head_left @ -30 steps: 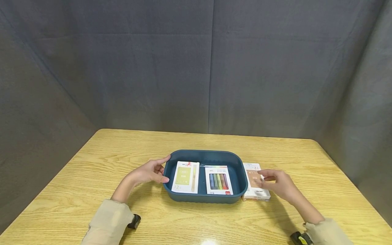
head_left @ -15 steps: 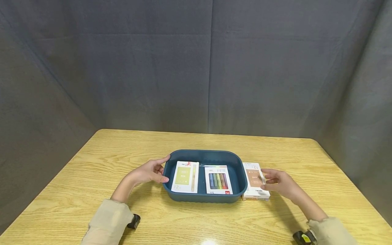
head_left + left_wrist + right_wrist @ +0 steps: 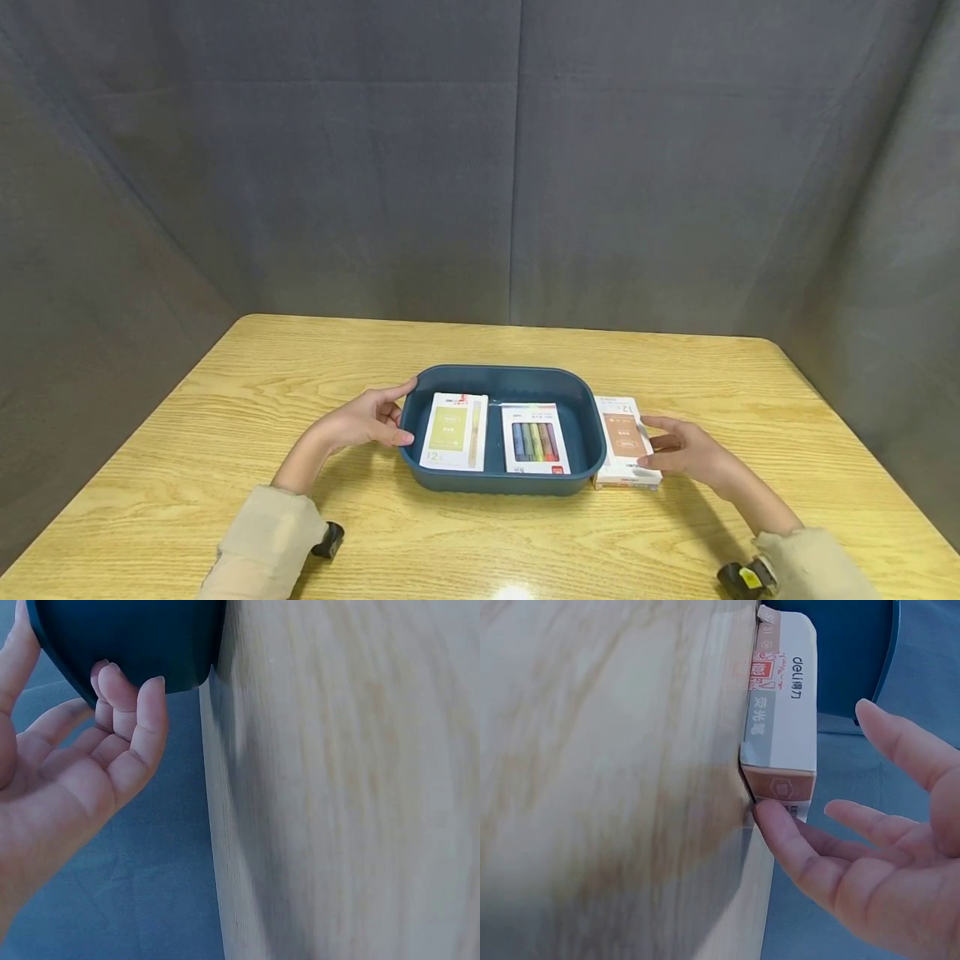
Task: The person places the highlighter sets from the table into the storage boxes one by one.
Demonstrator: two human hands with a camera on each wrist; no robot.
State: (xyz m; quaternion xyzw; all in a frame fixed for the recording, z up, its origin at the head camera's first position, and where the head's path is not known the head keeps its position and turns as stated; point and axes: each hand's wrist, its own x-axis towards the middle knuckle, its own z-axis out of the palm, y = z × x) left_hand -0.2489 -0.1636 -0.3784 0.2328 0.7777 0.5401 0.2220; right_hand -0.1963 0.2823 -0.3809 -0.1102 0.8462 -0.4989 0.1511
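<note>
A dark blue plastic bin [image 3: 504,485] stands on the table, divided in two inside. In its left half lies a white box with a green label [image 3: 447,429]; the right half holds a white windowed box of coloured sticks [image 3: 536,442]. My left hand [image 3: 371,419] grips the bin's left end, its curled fingers against the outer wall in the left wrist view. Against the bin's right side lies a white highlighter box with a brown label [image 3: 622,442]. My right hand [image 3: 686,454] is at that box's right edge; one fingertip touches its lower edge in the right wrist view, the thumb apart.
The wooden table [image 3: 480,550] stretches around the bin. Grey curtains [image 3: 375,183] hang behind the table and at both sides. A black wrist device [image 3: 327,541] sits at the left cuff, and another wrist device [image 3: 742,579] at the right.
My right hand has moved from over the brown-labelled box to its right edge. The left hand, the bin and the boxes look still.
</note>
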